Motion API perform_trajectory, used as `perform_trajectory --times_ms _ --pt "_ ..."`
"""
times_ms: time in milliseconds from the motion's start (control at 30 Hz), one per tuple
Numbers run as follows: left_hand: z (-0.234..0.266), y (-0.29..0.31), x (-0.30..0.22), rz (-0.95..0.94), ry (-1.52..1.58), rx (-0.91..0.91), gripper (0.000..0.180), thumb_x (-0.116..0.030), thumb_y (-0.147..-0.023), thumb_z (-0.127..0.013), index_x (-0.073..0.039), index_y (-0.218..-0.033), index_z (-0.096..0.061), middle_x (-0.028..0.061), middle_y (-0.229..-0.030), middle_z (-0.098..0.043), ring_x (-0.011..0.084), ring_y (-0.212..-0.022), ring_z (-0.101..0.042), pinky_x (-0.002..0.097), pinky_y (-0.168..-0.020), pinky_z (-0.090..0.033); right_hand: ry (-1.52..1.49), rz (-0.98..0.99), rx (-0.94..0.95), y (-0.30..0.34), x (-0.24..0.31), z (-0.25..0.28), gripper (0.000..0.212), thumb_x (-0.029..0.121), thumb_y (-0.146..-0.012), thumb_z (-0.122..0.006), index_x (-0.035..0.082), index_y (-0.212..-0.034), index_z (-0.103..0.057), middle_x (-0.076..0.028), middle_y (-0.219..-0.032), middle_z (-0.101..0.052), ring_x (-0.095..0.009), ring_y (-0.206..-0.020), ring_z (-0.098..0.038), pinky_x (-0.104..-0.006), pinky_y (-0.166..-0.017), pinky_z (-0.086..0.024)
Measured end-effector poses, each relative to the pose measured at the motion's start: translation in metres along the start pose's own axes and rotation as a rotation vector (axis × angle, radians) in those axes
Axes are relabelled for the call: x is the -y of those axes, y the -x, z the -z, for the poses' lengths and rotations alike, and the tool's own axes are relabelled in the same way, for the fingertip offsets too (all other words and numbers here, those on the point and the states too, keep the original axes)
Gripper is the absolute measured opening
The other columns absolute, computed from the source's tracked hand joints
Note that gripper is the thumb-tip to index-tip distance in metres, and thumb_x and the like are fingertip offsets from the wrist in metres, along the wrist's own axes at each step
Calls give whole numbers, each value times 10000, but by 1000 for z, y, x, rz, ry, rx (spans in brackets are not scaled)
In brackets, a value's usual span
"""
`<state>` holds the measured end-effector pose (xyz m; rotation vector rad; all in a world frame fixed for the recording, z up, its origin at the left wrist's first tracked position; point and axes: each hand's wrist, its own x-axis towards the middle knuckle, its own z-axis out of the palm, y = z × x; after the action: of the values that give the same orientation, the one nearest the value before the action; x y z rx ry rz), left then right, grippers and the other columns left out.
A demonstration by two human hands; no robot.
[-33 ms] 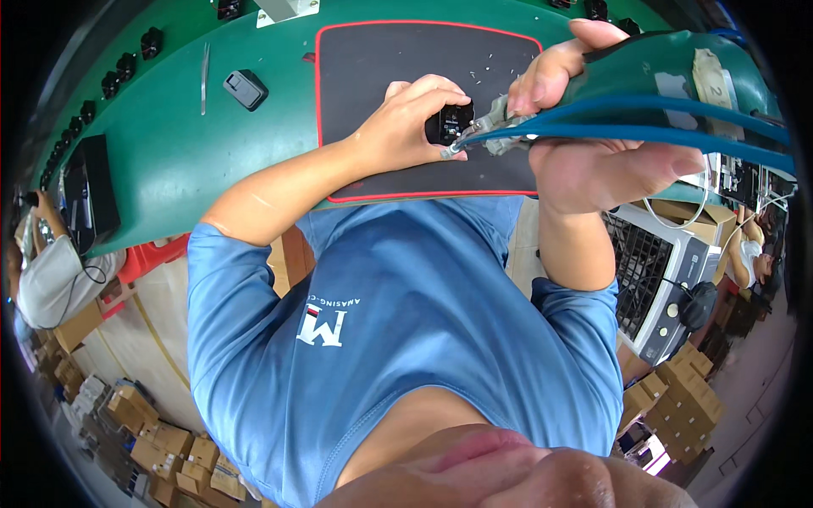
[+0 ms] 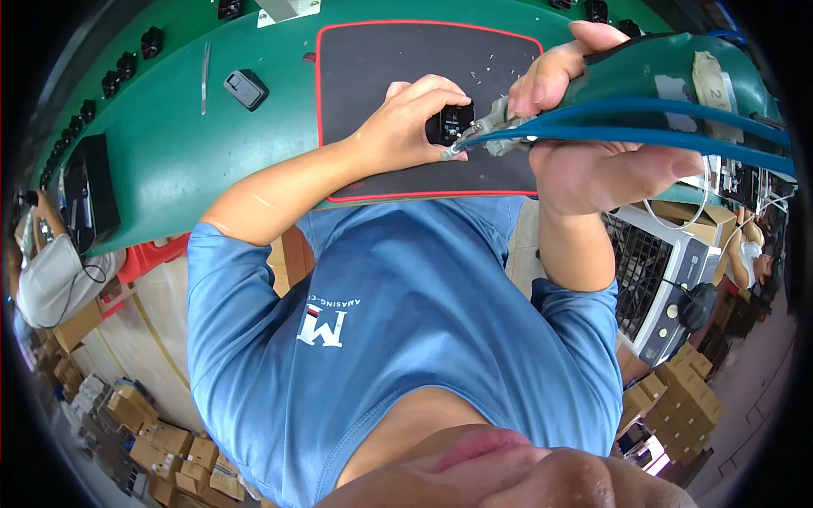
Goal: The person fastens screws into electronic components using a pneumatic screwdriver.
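Observation:
My left hand point(image 2: 415, 118) closes around a small black part point(image 2: 453, 124) with a circuit-like face, holding it above the dark mat point(image 2: 373, 59). My right hand point(image 2: 584, 118) is wrapped around a large green hand-held tool point(image 2: 618, 78) with a paper tag taped to its body. Its narrow front end point(image 2: 487, 131) looks crusted with whitish material and points left. The metal tip meets the near side of the black part, by my left thumb; whether they touch, I cannot tell. Blue strips point(image 2: 644, 131), perhaps tubing, run along the tool toward the right. My right palm is partly hidden.
Left of the mat, a black plastic case point(image 2: 246, 89) and a thin metal strip point(image 2: 205, 78) lie on the green table point(image 2: 169, 161). Small black parts point(image 2: 125, 66) line its far edge. A black box point(image 2: 89, 195) stands at the left end, near another person point(image 2: 55, 279).

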<state>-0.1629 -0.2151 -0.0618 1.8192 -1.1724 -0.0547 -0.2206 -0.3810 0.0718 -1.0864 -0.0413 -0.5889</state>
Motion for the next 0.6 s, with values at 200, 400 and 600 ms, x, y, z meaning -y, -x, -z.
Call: perform_trajectory --times_ms 200,400,600 --pt "-1 1 1 -8 25 16 725 -314 -665 -948 -112 -1279 -621 34 -1277 -617 212 -1199 -591 390 -953 -361 -137 69 427 -12 3 10 1249 1025 -737 -316 -60 -1309 -556 -136 -789 -622 -233 -621 -608 -358 -569 -530" --pt "-3 2 4 -4 29 16 721 -310 -670 -947 -121 -1283 -618 29 -1284 -612 207 -1201 -588 388 -953 -359 -115 92 390 -9 1 11 1251 1025 -735 -322 -66 -1298 -561 -137 -778 -624 -232 -617 -602 -357 -571 -527" --pt "0 0 0 7 33 37 709 -308 -675 -946 -125 -1276 -618 25 -1282 -612 207 -1200 -588 390 -948 -364 -94 91 363 -8 2 12 1253 1032 -723 -321 -59 -1288 -567 -132 -779 -625 -229 -619 -601 -356 -570 -525"
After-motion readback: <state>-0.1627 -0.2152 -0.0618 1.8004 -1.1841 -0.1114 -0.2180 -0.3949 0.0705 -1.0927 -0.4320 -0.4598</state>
